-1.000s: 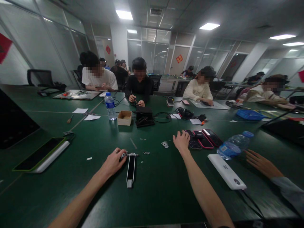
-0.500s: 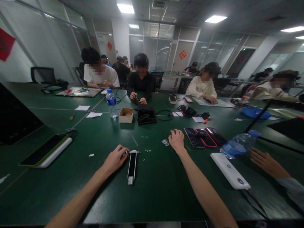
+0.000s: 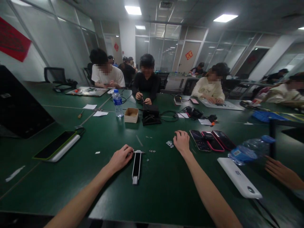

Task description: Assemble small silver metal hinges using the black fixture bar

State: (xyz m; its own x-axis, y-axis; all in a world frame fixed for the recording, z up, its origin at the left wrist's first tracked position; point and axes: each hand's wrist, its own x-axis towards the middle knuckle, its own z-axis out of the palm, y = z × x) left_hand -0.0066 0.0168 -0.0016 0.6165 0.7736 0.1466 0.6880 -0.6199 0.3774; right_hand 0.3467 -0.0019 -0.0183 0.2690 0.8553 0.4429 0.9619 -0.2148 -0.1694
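My left hand (image 3: 121, 156) rests on the green table (image 3: 163, 186) with its fingers bent together at the upper left end of a slim white-framed device with a dark middle (image 3: 136, 166). A thin metal rod crosses the top of that device. Several small metal rings (image 3: 152, 151) lie just to its right, and one more (image 3: 147, 160) sits below them. Palm down, my right hand (image 3: 182, 141) has its fingers apart and bent onto the table. Small silvery plates (image 3: 169, 144) lie close to its left side.
Phones (image 3: 199, 140) lie right of my right hand. Beyond them are a tilted water bottle (image 3: 247, 150), a white power bank (image 3: 238, 177) and another person's hand (image 3: 282, 171). An open box (image 3: 131, 115) and upright bottle (image 3: 117, 103) stand ahead. A green-edged phone (image 3: 55, 145) is left.
The camera view has turned slightly left, so the scene appears farther right. Both my hands keep nearly the same places beside the device and the plates.
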